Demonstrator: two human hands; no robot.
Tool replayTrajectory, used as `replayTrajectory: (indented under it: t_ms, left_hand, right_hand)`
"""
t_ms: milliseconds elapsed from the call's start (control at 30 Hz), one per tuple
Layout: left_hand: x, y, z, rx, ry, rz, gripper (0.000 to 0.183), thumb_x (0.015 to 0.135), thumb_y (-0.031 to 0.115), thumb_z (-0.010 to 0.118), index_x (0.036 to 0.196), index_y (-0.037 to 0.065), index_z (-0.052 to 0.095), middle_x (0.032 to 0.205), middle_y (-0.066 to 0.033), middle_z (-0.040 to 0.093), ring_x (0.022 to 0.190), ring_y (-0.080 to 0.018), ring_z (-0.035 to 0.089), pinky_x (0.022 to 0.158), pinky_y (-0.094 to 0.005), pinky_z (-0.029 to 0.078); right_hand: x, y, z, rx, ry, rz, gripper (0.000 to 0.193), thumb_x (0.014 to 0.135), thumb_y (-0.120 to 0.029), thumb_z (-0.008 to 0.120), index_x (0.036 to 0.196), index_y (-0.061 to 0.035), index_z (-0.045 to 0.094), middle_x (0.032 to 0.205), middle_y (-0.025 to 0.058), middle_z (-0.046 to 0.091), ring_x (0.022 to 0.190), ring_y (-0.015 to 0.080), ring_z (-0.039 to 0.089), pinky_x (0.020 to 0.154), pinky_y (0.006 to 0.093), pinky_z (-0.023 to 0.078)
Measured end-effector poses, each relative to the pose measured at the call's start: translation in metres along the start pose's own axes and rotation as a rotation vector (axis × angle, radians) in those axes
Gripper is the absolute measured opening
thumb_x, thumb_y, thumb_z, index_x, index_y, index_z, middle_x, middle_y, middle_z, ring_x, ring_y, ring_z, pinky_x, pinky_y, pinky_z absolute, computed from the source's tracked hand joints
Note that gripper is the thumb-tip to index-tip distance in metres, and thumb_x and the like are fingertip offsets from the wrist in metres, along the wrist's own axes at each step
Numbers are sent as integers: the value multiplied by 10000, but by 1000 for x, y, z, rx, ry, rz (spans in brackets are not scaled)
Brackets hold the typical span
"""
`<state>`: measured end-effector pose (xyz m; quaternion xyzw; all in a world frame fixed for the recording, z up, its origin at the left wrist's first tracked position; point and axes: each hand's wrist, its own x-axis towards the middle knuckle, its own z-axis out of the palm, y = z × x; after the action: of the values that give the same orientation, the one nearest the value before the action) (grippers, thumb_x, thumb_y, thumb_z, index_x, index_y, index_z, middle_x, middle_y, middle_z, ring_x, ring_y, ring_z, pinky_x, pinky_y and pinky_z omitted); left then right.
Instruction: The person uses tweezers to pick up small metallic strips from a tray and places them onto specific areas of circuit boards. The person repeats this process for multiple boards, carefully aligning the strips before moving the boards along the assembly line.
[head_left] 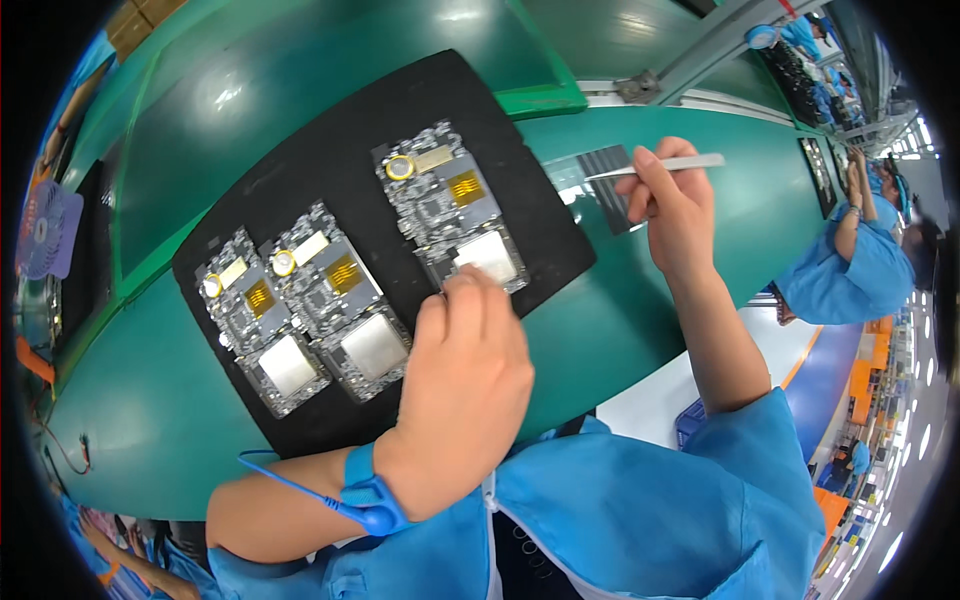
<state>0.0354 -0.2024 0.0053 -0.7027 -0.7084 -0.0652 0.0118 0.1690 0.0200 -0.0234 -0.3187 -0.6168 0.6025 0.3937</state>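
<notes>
Circuit board [437, 205], speckled grey with gold patch [466, 188] and silver square [492, 256], lies on the right of the black mat [320, 150], long axis toward its far edge, square at the near end. Left hand [465, 365] bunches its fingers [478, 295] there, grip unclear; right hand [682, 215] pinches tweezers [695, 162] beside the mat.

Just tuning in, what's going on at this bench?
The person's left hand touches the silver-shielded end of a grey rectangular circuit board on a black mat. The right hand holds slender pale tweezers, tips over a dark grey striped sheet; contact is unclear. Two similar grey circuit boards lie side by side farther left on the mat, untouched.
</notes>
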Motion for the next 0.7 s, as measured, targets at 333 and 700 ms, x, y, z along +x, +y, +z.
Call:
replayTrajectory:
  t_ms: [333, 700]
  left_hand:
    - [112, 31, 72, -135, 227, 19, 626, 850, 438, 598, 1288, -3, 526, 1327, -281, 448, 1237, -378, 412, 1033, -545, 286]
    - [113, 30, 75, -170, 263, 48, 634, 834, 441, 605, 1264, -20, 538, 1264, -276, 472, 1182, -366, 422, 1035, -550, 274]
  right_hand:
    - [45, 21, -18, -48, -28, 109, 221, 907, -164, 631, 966, -48, 452, 715, 93, 623, 468, 74, 510, 438, 195, 392]
    - [45, 25, -21, -90, -53, 88, 220, 912, -137, 627, 973, -59, 431, 714, 89, 612, 462, 59, 488, 429, 173, 374]
